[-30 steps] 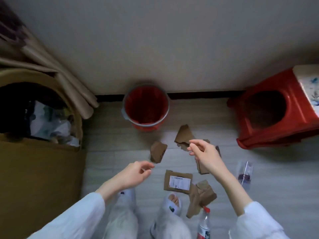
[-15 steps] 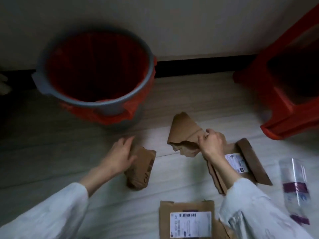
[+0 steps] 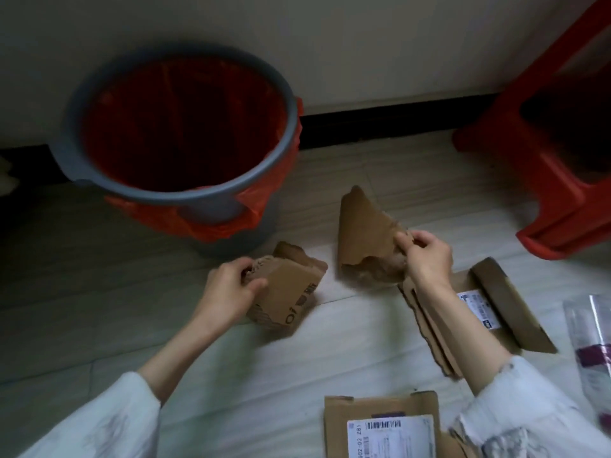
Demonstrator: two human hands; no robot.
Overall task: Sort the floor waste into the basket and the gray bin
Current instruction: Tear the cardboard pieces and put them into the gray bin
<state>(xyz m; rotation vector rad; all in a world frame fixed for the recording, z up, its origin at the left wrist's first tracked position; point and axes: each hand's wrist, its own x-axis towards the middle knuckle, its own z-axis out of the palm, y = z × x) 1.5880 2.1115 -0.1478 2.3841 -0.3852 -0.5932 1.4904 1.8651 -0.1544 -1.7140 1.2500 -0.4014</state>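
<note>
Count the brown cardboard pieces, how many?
4, maybe more hidden. One in the left hand: printed cardboard piece. One in the right hand: torn cardboard piece. Labelled flap piece under the right forearm. Barcode piece bottom.

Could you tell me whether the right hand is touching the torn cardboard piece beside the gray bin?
Touching: the head view shows the right hand with its fingers pinching the torn cardboard piece.

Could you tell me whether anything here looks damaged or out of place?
Yes: the cardboard pieces strewn over the floor are torn. The left hand grips a crumpled scrap, and the right hand grips a ragged-edged piece. The gray bin looks empty.
</note>
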